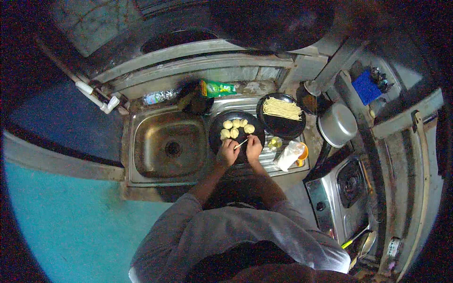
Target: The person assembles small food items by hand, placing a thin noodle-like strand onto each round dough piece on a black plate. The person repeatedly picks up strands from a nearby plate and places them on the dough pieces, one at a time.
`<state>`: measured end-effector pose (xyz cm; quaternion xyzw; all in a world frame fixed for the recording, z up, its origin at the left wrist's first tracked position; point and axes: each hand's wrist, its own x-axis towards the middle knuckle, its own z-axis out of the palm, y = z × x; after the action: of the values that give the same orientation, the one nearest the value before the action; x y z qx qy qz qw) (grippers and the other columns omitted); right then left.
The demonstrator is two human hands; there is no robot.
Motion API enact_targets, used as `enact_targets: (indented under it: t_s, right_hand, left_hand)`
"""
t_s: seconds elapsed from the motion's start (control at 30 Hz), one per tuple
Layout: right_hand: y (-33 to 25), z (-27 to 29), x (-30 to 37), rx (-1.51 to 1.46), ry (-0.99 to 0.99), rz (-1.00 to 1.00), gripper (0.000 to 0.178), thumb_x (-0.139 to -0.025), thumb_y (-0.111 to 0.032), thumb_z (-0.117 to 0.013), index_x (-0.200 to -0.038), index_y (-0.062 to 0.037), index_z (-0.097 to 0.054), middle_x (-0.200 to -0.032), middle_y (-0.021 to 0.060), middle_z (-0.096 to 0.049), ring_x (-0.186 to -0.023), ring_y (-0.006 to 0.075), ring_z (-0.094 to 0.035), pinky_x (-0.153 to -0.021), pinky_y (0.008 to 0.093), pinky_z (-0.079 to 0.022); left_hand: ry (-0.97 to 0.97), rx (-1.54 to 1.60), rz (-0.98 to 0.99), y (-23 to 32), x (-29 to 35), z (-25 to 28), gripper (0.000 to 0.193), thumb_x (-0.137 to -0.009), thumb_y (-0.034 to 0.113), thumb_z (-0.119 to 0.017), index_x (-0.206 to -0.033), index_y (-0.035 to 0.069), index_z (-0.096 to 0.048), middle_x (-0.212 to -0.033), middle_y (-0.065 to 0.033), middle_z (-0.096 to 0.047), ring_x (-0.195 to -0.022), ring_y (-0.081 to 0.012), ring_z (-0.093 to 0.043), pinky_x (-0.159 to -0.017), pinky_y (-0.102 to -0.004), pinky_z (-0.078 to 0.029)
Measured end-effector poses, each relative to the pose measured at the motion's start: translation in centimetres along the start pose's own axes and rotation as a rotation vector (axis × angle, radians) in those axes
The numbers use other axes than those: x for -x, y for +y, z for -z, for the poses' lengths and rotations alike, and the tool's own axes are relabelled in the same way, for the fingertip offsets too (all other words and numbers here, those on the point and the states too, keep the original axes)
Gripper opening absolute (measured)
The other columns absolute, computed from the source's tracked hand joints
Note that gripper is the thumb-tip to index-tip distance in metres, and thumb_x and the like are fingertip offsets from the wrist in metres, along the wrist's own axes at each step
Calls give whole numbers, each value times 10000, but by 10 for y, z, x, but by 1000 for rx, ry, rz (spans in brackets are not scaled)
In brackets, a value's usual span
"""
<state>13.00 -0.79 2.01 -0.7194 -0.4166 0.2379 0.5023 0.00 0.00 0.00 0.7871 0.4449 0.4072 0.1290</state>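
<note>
"Head view: what is held, and by which hand?"

"A thin pale strip (240,144) is held between both. Its lower left end is closed in the fingers of the left hand (228,152); its upper right end appears to be pinched by the right hand (254,147), though the exact fingertip contact cannot be made out."

"How is its long axis set?"

"It is slanted across the gap between the hands, from near and left to farther and right. From the left hand it is found to the right and slightly away from the body; from the right hand, to the left and slightly toward it. Neither hand can be called nearer, since one end is met by each."

"And what is it held over?"

"The near part of a dark round tray (213,128). Several pale rounded lumps (234,133) are grouped on that tray, just beyond the hands. The lowest left ones are set close to the left hand; whether they are touched cannot be told."

"What is placed to the right?"

"A second dark tray (267,128) is seen there, with pale strands (282,109) laid across it side by side. It is reached more closely by the right hand. Nearer the body, a small clear cup (275,143) and a bag of white powder (289,156) are stood."
</note>
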Motion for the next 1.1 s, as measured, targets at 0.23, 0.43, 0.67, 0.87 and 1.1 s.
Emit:
enact_targets:
  t_s: [0.23, 0.43, 0.67, 0.87, 1.1]
  right_hand:
    - [-1, -14, 4, 25, 126, 102, 285, -893, -255, -433, -909, -19, -591, -860, 155, -610, -797, 318, -581, -748, 358, -435]
    - [-1, 0, 1, -92, -5, 161, 148, -841, -101, -486, -903, -14, -589, -913, 164, -594, -866, 278, -571, -713, 333, -453]
    - [-20, 16, 18, 286, -264, 606, 278, -710, -78, -569, -972, -145, -633, -868, 113, -513, -783, 280, -541, -675, 346, -464]
    - [-10, 27, 9, 325, -172, 606, 200, -695, -178, -672, -894, -161, -666, -870, 75, -522, -800, 250, -552, -646, 348, -467]
    - [-16, 24, 9, 349, -187, 523, 138, -706, -204, -653, -811, -118, -628, -827, 68, -529, -758, 256, -564, -636, 351, -468]
  left_hand:
    - [36, 146, 214, 2, 1, 3, 272, -745, 107, -622, -988, 43, -519, -767, -116, -577, -751, -310, -560, -660, -389, -441]
    - [21, 213, 255, 6, 1, -9, 337, -761, 109, -620, -1057, 39, -475, -772, -103, -587, -738, -293, -575, -637, -375, -453]
    - [-7, 94, 333, 5, 4, -8, 363, -790, 169, -596, -1113, 62, -469, -794, -94, -622, -749, -281, -589, -648, -386, -454]
    - [-33, 33, 282, 24, -11, 11, 380, -801, 241, -593, -1117, 68, -474, -781, -79, -634, -737, -273, -599, -652, -393, -453]
    - [-53, 18, 296, 29, -11, 14, 336, -816, 214, -561, -1098, 54, -474, -793, -102, -628, -730, -295, -599, -665, -403, -471]
